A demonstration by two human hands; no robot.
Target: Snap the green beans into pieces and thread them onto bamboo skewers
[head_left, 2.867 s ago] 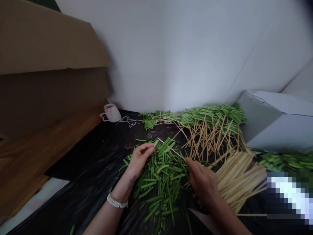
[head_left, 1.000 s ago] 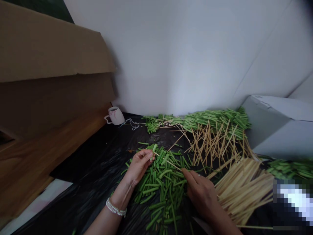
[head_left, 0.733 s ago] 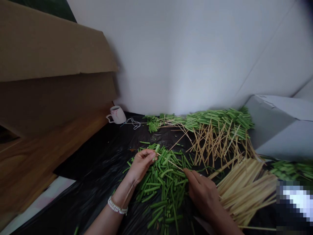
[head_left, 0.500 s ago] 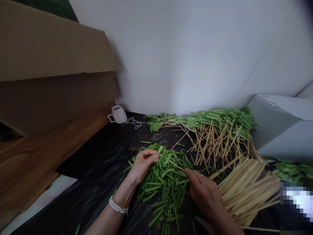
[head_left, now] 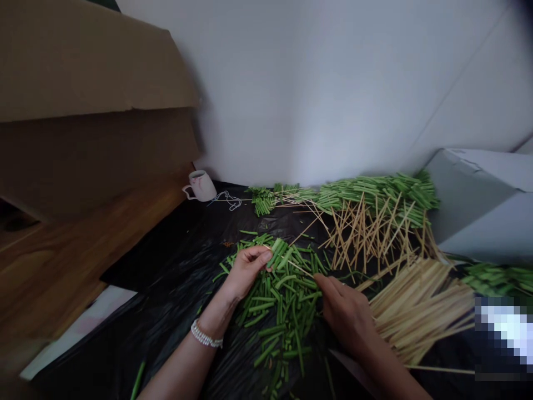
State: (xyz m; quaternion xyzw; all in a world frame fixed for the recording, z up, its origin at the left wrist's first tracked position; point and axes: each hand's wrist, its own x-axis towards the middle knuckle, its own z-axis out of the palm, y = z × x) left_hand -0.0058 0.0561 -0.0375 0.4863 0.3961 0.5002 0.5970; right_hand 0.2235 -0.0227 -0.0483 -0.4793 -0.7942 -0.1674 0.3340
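Note:
My right hand (head_left: 343, 303) is closed on the near end of a thin wooden skewer (head_left: 300, 269). Green stem pieces (head_left: 277, 248) are threaded side by side toward the skewer's far end. There my left hand (head_left: 252, 268), wearing a beaded bracelet, pinches at the tip and the outermost stem piece, its fingers partly covering it. Below both hands spreads a loose pile of cut green stems (head_left: 262, 306). Right of my right hand lies a thick bundle of bare skewers (head_left: 420, 316).
Filled skewers of green stems (head_left: 375, 191) are stacked along the wall. A mug (head_left: 200, 186) and tangled string (head_left: 228, 200) lie at the back left. Cardboard box (head_left: 95, 66) at left, white box (head_left: 491, 205) at right. Black plastic sheet (head_left: 166, 261) covers the floor.
More stem pieces now show side by side on the skewer next to my left fingers. The view has tilted down slightly, and my right hand keeps its grip on the skewer.

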